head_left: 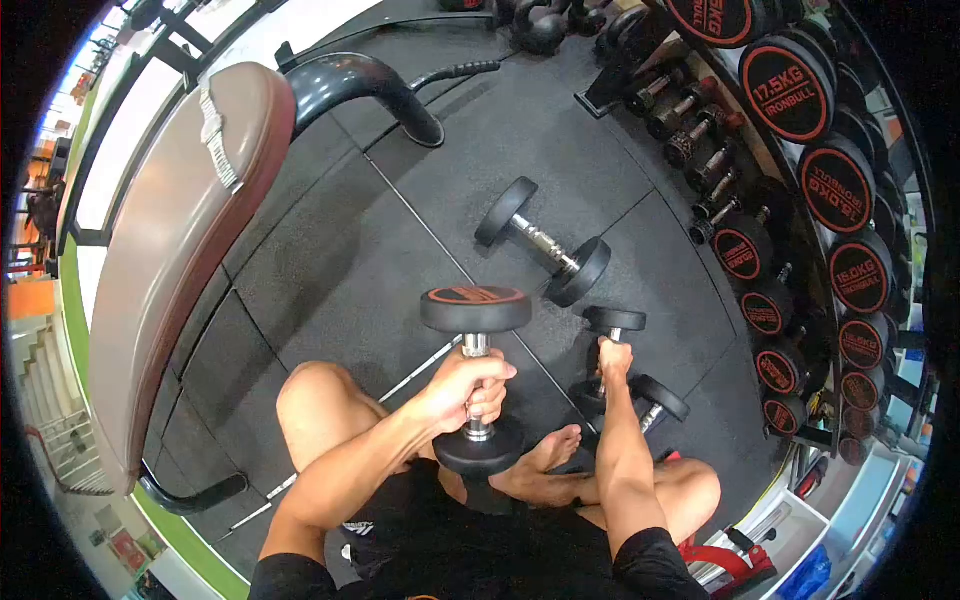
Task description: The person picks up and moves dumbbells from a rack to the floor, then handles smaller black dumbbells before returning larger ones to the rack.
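My left hand (467,390) is wrapped round the chrome handle of a black dumbbell (476,312), held upright above my crossed legs, its orange-marked end face up. Further right, my right hand (615,358) grips the handle of a smaller black dumbbell (614,319), which is near the floor. Ahead on the mat lies a larger dumbbell (543,241) with a silver handle. Another dumbbell (660,402) lies just right of my right forearm.
A brown padded bench (170,250) with a metal-band watch (215,140) on it stands at the left. Racks of round dumbbells (787,88) line the right side. Kettlebells (540,28) sit at the top. A red and black object (735,565) is at the lower right.
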`<action>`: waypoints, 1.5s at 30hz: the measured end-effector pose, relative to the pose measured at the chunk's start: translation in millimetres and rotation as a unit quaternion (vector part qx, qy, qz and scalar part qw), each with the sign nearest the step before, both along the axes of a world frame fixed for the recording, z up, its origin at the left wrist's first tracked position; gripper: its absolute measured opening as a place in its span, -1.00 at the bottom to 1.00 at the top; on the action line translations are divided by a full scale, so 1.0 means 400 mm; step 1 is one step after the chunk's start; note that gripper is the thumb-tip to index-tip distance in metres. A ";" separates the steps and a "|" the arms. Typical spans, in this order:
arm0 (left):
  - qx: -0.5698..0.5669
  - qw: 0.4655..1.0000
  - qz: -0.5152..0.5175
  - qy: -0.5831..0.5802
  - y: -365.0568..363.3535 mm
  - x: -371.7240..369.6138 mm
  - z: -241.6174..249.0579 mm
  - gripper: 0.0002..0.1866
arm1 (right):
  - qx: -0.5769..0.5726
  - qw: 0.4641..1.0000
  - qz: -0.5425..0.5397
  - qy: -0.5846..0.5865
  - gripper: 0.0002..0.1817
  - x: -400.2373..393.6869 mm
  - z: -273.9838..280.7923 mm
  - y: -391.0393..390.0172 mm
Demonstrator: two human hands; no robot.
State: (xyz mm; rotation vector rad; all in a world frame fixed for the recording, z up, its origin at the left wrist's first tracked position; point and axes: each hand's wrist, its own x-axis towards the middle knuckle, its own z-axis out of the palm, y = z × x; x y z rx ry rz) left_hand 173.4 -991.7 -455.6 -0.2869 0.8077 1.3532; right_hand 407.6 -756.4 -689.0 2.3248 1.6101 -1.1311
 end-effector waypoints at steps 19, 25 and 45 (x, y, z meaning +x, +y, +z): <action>0.038 0.997 -0.063 -0.017 0.017 0.035 -0.003 -0.66 | -0.264 0.842 -0.149 0.447 -0.73 0.028 0.580 -0.219; 0.029 0.995 -0.097 -0.004 0.027 0.064 -0.006 -0.66 | -0.277 0.805 -0.170 0.496 -0.72 0.014 0.594 -0.252; -0.086 0.994 -0.035 0.054 -0.042 0.081 -0.074 -0.66 | -0.154 0.911 -0.210 0.321 -0.81 -0.008 0.025 -0.149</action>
